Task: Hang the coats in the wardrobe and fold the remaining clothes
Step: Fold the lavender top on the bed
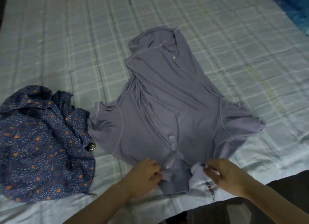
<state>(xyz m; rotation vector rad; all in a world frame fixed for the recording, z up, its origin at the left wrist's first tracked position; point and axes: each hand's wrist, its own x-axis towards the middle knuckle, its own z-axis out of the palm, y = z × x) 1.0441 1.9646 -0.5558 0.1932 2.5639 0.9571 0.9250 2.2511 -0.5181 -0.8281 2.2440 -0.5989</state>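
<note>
Head view, read from the left: a dark blue floral garment (41,140) lies crumpled on the near-left of the bed (66,48), a round metal button showing at its right edge, and it touches or nearly touches the left sleeve of the grey-purple hooded top (167,110) spread beside it. That top lies roughly flat in the middle of the bed, hood pointing away from the person, short sleeves splayed to either side, hem nearest the bed's front edge. At the hem the left hand (143,175) has its fingers (154,172) curled and pinching the fabric just left of the front opening. Further right, the right hand (224,173) pinches a pale turned-up bit of the same hem between thumb and fingertips; a printed strip shows below it, too blurred to read. My judgement is that the top is thin, light and very limp: it wrinkles where it is gathered, so it will sag and slide rather than hold a crease. It looks slightly smooth, so a pinch at seams or hem corners should hold better than a grip on open cloth. For folding, taking it by the two hem corners or by shoulder and hem on one side seems the soundest hold, laying it flat first. Whether it counts as a coat for the wardrobe I cannot tell.
</note>
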